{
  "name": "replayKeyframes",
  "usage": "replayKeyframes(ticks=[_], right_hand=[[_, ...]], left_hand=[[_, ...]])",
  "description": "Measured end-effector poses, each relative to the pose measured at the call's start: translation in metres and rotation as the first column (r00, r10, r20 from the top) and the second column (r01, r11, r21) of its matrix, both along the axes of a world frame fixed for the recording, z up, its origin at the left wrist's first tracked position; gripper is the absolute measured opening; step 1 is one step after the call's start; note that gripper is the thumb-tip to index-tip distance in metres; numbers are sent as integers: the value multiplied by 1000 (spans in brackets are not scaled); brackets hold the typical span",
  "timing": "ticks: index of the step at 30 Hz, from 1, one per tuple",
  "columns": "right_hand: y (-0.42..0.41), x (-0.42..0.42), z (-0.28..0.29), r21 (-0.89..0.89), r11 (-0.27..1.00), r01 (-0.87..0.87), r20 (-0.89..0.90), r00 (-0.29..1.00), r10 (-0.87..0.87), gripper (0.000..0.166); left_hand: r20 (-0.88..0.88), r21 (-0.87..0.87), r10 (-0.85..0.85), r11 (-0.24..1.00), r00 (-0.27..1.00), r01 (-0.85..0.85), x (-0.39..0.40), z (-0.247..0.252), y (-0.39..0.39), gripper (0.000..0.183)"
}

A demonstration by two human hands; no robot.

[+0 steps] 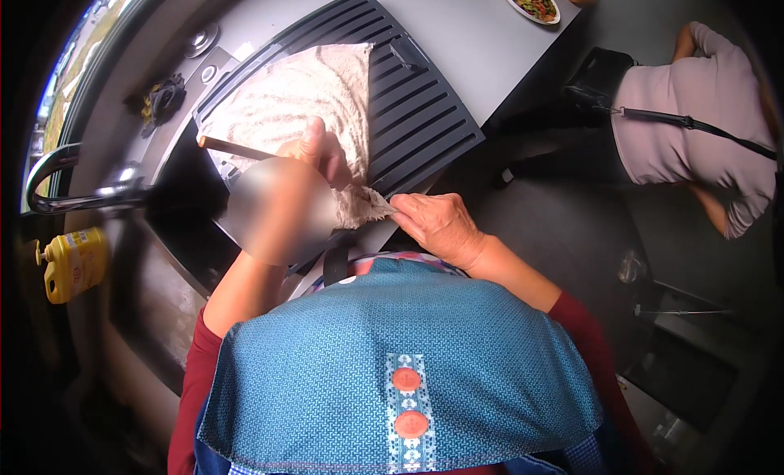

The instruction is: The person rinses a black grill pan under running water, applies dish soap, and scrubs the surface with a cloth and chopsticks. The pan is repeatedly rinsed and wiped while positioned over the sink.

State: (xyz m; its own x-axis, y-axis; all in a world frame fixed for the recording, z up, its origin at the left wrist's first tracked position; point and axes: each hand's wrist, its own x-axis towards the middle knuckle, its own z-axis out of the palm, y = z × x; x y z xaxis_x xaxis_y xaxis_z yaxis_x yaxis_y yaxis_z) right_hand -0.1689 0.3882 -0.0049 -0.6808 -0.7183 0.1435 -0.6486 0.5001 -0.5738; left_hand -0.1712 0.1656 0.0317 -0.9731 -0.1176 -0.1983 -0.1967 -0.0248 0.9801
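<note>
A pale, rumpled, fuzzy cloth (288, 95) lies over the left part of a dark grey slatted rack (422, 101). My left hand (315, 150) is above the cloth with its fingers curled around a slim brown wooden stick (236, 148), whose free end points left; a blurred patch hides the wrist and part of the hand. At the rack's near edge my right hand (438, 224) pinches a gathered, frayed corner of the cloth between thumb and fingers.
Left of the rack are a sink, a chrome faucet (55, 208), a dark rag (164, 101) and a yellow pump bottle (76, 265). A plate of food (533, 2) stands on the far counter. Another person (686, 119) stands at the right.
</note>
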Motion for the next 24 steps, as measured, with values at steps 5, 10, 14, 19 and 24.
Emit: replayKeyframes(ticks=[5,10,14,19,24], right_hand=[[39,-28,6,46,955,294,-9,956,-294,10],[54,-47,-11,-344,580,739,621,642,-450,34],[68,-57,-27,-277,517,810,770,509,-385,42],[60,-63,-32,-277,557,783,903,411,-128,48],[59,-65,-32,-273,561,781,915,391,-98,48]], left_hand=[[-97,548,-143,819,985,173,-19,25,21,60],[-251,228,-285,911,925,343,-34,7,57,67],[-294,45,-384,909,875,414,-22,5,63,29],[-350,-95,-435,897,830,431,-27,-18,64,26],[-277,-170,-443,896,853,411,-42,3,78,14]])
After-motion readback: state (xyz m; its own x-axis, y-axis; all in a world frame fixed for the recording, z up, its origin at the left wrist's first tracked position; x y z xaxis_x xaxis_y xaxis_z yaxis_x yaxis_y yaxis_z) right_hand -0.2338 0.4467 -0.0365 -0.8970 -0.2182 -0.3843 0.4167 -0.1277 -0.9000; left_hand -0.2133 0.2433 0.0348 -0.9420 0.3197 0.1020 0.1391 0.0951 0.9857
